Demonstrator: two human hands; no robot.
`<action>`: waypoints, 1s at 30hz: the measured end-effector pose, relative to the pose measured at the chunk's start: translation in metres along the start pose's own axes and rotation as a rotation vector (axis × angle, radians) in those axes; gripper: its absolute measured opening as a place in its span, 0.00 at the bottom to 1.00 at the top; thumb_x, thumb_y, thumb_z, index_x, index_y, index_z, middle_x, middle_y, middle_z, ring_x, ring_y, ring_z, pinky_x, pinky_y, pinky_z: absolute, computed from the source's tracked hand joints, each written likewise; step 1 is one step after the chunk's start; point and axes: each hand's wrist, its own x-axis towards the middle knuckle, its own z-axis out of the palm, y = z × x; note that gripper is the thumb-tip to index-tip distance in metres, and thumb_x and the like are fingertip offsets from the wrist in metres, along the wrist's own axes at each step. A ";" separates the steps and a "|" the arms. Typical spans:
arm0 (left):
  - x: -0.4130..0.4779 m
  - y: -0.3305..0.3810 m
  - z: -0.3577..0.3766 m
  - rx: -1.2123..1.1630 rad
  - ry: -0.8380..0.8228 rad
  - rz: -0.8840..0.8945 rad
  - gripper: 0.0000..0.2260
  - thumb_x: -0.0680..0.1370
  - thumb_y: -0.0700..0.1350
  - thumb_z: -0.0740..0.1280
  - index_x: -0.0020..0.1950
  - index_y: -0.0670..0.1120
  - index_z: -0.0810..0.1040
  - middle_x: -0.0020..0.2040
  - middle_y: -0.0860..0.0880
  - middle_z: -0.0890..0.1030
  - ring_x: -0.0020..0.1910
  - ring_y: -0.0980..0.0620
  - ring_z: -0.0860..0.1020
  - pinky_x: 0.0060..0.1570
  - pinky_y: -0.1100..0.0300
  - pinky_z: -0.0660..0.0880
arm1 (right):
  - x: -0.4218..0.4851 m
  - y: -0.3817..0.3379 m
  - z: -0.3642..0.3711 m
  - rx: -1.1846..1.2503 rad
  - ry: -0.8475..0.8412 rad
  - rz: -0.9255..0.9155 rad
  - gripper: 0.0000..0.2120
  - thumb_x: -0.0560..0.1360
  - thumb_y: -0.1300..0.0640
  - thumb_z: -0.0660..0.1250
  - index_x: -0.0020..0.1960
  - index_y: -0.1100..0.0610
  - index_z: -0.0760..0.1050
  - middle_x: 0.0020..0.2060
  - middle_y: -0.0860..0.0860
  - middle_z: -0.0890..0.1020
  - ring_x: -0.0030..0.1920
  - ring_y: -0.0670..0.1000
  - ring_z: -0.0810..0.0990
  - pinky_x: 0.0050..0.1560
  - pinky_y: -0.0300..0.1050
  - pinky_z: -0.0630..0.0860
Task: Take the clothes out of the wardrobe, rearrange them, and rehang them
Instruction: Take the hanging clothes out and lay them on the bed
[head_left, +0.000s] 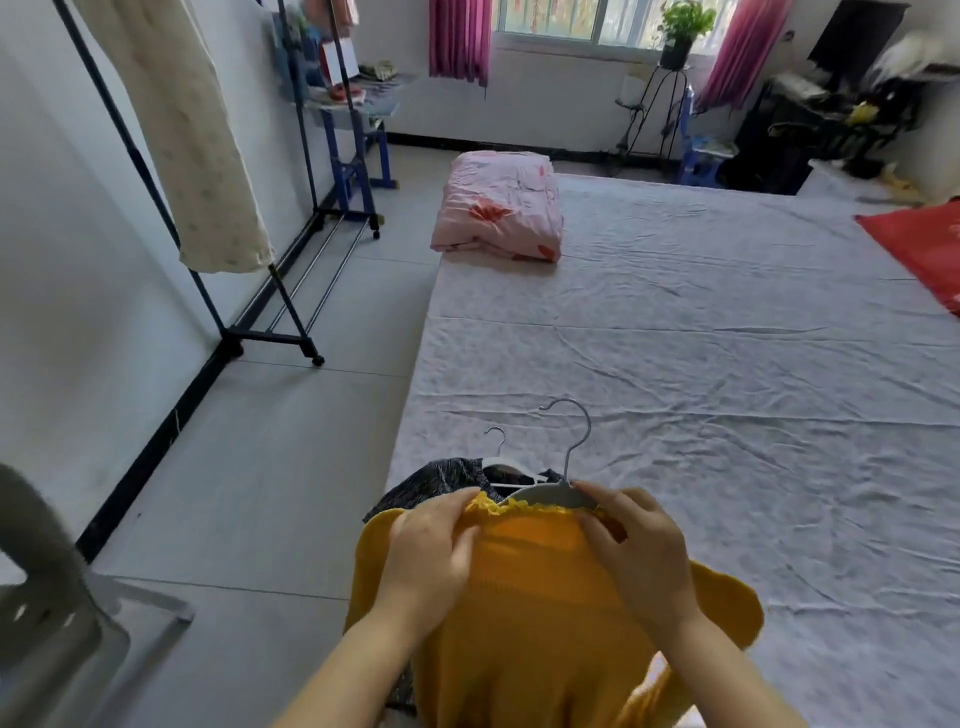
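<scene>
The yellow top (540, 623) rests on the bed (675, 338) for support. The left hand (431, 551) pinches its neckline; the right hand (639, 545) grips the hanger (558, 493), likely seating it.

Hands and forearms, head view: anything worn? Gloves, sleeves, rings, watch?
Nothing worn that shows. The left hand and right hand are bare: no gloves, and no rings on the fingers in view. The left forearm and right forearm are bare down to the bottom edge of the frame, with no sleeve cuff, watch or bracelet.
</scene>
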 end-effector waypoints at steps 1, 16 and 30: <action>0.017 -0.001 0.006 0.000 -0.006 -0.043 0.18 0.78 0.45 0.64 0.67 0.53 0.69 0.61 0.59 0.74 0.61 0.60 0.70 0.67 0.53 0.66 | 0.019 0.011 0.007 0.001 -0.023 0.005 0.20 0.70 0.59 0.72 0.58 0.44 0.74 0.45 0.47 0.79 0.39 0.43 0.76 0.39 0.25 0.70; 0.127 -0.021 0.061 0.137 -0.151 -0.335 0.21 0.78 0.45 0.62 0.71 0.48 0.65 0.70 0.51 0.68 0.69 0.53 0.65 0.68 0.56 0.63 | 0.102 0.114 0.084 -0.139 -0.545 0.352 0.24 0.78 0.52 0.63 0.71 0.54 0.63 0.67 0.51 0.67 0.68 0.51 0.65 0.65 0.43 0.66; 0.141 0.055 0.065 0.536 -0.550 0.300 0.19 0.81 0.47 0.57 0.72 0.50 0.62 0.70 0.51 0.66 0.66 0.48 0.67 0.64 0.55 0.66 | 0.032 0.089 -0.015 -0.251 -0.352 0.671 0.22 0.76 0.51 0.64 0.69 0.52 0.66 0.65 0.52 0.70 0.65 0.51 0.69 0.62 0.43 0.69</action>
